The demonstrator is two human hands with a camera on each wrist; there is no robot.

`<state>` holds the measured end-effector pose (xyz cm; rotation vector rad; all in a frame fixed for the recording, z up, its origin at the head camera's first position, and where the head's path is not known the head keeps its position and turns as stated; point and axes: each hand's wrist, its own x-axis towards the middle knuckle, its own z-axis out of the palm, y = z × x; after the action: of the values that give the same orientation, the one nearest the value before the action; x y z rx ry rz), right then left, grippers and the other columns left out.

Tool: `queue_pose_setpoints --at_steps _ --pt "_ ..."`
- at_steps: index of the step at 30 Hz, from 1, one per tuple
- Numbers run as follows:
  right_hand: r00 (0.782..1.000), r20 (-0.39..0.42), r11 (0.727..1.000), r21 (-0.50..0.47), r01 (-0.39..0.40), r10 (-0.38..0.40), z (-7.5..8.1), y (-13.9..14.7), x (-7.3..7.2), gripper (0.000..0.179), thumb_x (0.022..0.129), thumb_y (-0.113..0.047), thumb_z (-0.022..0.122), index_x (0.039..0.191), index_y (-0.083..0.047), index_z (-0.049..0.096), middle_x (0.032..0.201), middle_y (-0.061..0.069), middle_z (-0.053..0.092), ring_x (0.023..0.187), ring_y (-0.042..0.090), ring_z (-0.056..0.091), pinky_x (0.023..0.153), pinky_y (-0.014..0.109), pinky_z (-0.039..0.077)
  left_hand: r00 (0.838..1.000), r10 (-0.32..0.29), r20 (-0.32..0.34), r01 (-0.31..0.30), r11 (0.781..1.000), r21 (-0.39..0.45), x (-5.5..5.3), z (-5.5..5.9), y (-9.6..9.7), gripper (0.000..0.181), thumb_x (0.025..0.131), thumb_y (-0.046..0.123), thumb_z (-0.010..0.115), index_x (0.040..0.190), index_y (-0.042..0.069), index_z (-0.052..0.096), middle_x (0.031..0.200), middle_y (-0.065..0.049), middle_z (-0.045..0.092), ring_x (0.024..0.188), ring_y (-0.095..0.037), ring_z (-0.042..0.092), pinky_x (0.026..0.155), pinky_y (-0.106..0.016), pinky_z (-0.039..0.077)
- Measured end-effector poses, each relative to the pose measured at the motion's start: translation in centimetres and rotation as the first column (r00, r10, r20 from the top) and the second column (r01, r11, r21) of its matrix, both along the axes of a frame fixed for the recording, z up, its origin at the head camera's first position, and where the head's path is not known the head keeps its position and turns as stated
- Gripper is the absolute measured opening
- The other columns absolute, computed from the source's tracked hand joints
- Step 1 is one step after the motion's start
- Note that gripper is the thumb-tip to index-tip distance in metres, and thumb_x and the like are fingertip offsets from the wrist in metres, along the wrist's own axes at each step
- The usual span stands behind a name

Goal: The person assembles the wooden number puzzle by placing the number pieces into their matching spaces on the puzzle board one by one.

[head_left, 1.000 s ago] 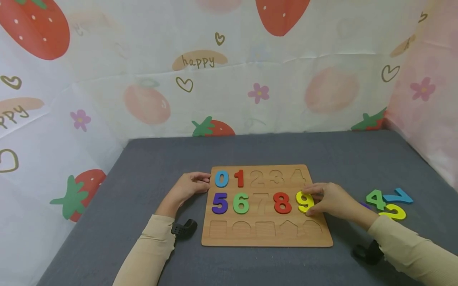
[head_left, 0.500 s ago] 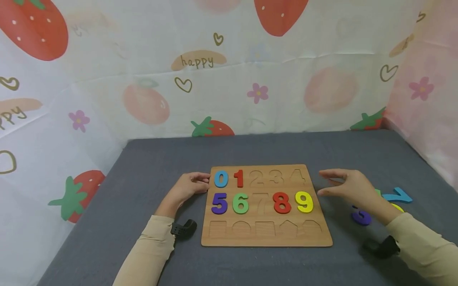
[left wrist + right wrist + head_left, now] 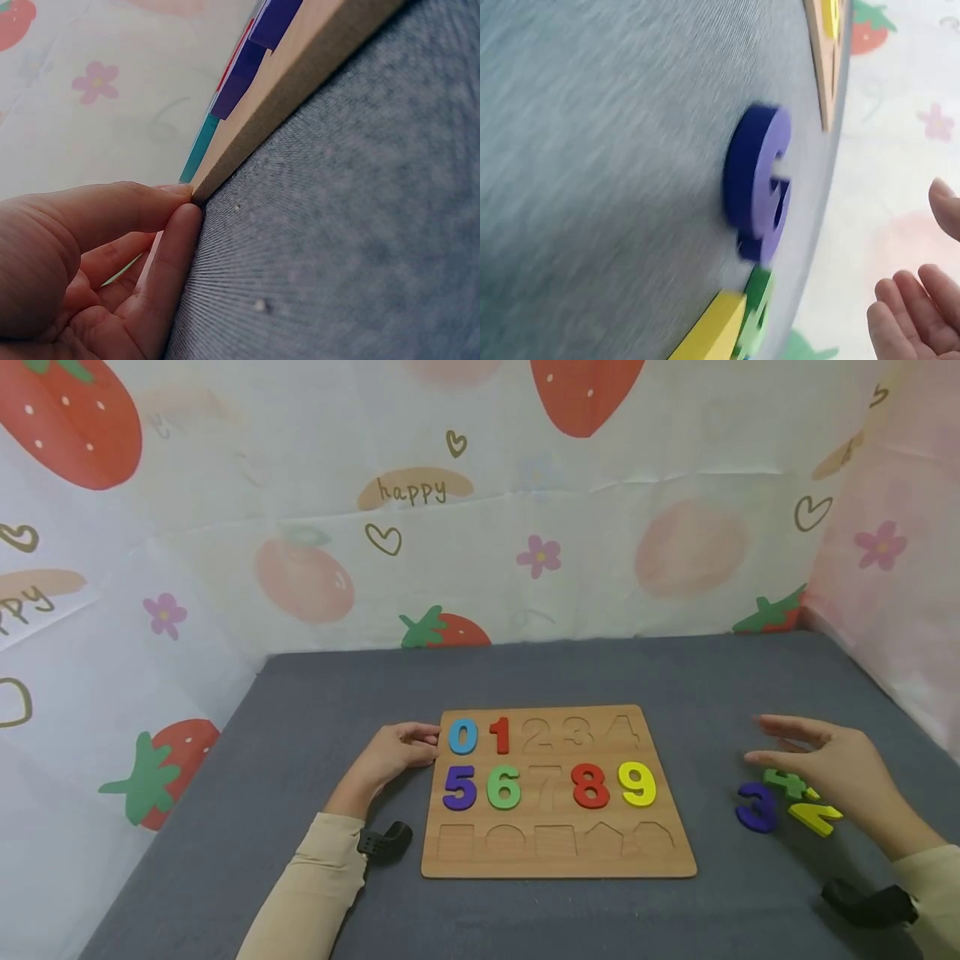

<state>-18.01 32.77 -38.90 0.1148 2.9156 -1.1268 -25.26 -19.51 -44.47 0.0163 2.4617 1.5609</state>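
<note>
At the upper left edge of a wooden number puzzle board (image 3: 558, 857), my left hand (image 3: 396, 755) pinches the rim with thumb and fingertip, as the left wrist view shows. Blue 0 (image 3: 462, 737), red 1 (image 3: 499, 736), purple 5 (image 3: 460, 788), green 6 (image 3: 504, 787), red 8 (image 3: 590, 786) and yellow 9 (image 3: 637, 784) sit in the board. My right hand (image 3: 832, 768) hovers above the loose numbers, thumb and fingers spread with nothing between them. Below it lie a purple 3 (image 3: 756, 180), a green 4 (image 3: 784, 783) and a yellow number (image 3: 816, 818), partly overlapped.
Bare recesses for 2, 3, 4 and 7 show in the board, with a row of shape outlines along its front. A grey cloth (image 3: 570, 918) covers the table. A printed strawberry curtain (image 3: 465, 560) hangs behind and at both sides.
My right hand let go of the yellow 9, now lying in its recess, and moved right over the loose numbers. The purple 3 came into view; the blue 7 is now hidden. The left hand stayed.
</note>
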Motion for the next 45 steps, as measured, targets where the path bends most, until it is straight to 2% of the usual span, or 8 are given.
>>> queue_pose_setpoints --at_steps 2,4,15,22,33,36,42,45 --pt "0.999 -0.016 0.999 0.005 0.040 -0.040 -0.2 0.4 0.2 0.079 0.086 -0.055 0.072 0.144 -0.005 0.052 0.146 0.019 0.052 0.132 0.050 0.042 0.094 0.064 0.043 1.000 0.002 -0.004 -0.002 1.000 -0.005 0.0 0.0 0.0 0.046 0.093 0.008 0.067 0.138 0.002 0.057 0.128 -0.019 0.063 0.107 -0.021 0.067 0.090 -0.034 0.058" --pt "0.997 -0.034 0.997 0.013 0.074 -0.073 -0.4 1.0 0.4 0.080 0.087 -0.055 0.070 0.144 -0.002 0.050 0.147 0.028 0.047 0.131 0.054 0.040 0.094 0.067 0.041 1.000 0.007 -0.005 -0.007 1.000 -0.008 0.0 0.1 0.0 0.046 0.093 0.008 0.067 0.138 0.003 0.057 0.128 -0.019 0.063 0.107 -0.022 0.067 0.090 -0.034 0.058" --pt "0.959 0.002 0.959 -0.025 0.282 -0.283 -2.4 4.3 1.0 0.084 0.094 -0.052 0.063 0.151 0.003 0.035 0.152 0.034 0.033 0.139 0.058 0.027 0.101 0.073 0.033 1.000 -0.001 -0.007 0.001 1.000 -0.005 -0.1 0.0 0.1 0.046 0.093 0.007 0.067 0.137 0.002 0.058 0.127 -0.019 0.063 0.104 -0.019 0.068 0.089 -0.033 0.059" --pt "0.927 0.056 0.928 0.071 0.366 -0.370 -3.0 5.9 0.7 0.089 0.095 -0.051 0.059 0.151 0.011 0.027 0.151 0.039 0.027 0.137 0.060 0.027 0.105 0.072 0.031 1.000 0.002 -0.009 -0.002 1.000 -0.004 -0.1 0.0 0.1 0.046 0.093 0.007 0.068 0.137 0.001 0.058 0.125 -0.019 0.064 0.103 -0.018 0.068 0.088 -0.032 0.059" --pt "0.886 0.243 0.918 0.109 0.381 -0.396 -2.5 6.1 0.3 0.104 0.089 -0.060 0.063 0.149 0.015 0.022 0.153 0.040 0.019 0.141 0.059 0.019 0.109 0.072 0.027 1.000 0.007 -0.012 -0.007 1.000 -0.007 -0.1 -0.1 0.1 0.045 0.092 0.007 0.069 0.136 0.001 0.059 0.124 -0.019 0.065 0.102 -0.017 0.068 0.089 -0.032 0.059" --pt "0.892 0.248 0.925 0.127 0.357 -0.378 -2.5 6.1 0.3 0.107 0.087 -0.062 0.064 0.148 0.016 0.024 0.152 0.042 0.019 0.139 0.060 0.019 0.107 0.072 0.029 1.000 0.005 -0.011 -0.005 1.000 -0.011 0.0 -0.1 0.2 0.045 0.092 0.007 0.068 0.136 0.001 0.059 0.125 -0.018 0.065 0.103 -0.018 0.068 0.090 -0.033 0.058" --pt "0.951 0.194 0.964 0.161 0.213 -0.243 -2.5 6.3 -0.2 0.103 0.087 -0.061 0.066 0.142 0.020 0.032 0.145 0.046 0.026 0.130 0.064 0.027 0.099 0.073 0.035 1.000 0.011 -0.011 -0.011 1.000 -0.019 0.0 0.0 0.2 0.045 0.093 0.007 0.068 0.136 0.002 0.059 0.126 -0.018 0.065 0.103 -0.018 0.068 0.090 -0.034 0.058" --pt "0.970 0.143 0.963 0.216 0.161 -0.195 -2.6 6.1 -0.5 0.097 0.086 -0.056 0.071 0.138 0.020 0.039 0.139 0.045 0.037 0.123 0.063 0.036 0.093 0.071 0.041 1.000 0.012 -0.012 -0.012 1.000 -0.020 0.0 0.0 0.2 0.045 0.093 0.007 0.068 0.136 0.002 0.059 0.125 -0.018 0.065 0.103 -0.018 0.068 0.089 -0.034 0.058"
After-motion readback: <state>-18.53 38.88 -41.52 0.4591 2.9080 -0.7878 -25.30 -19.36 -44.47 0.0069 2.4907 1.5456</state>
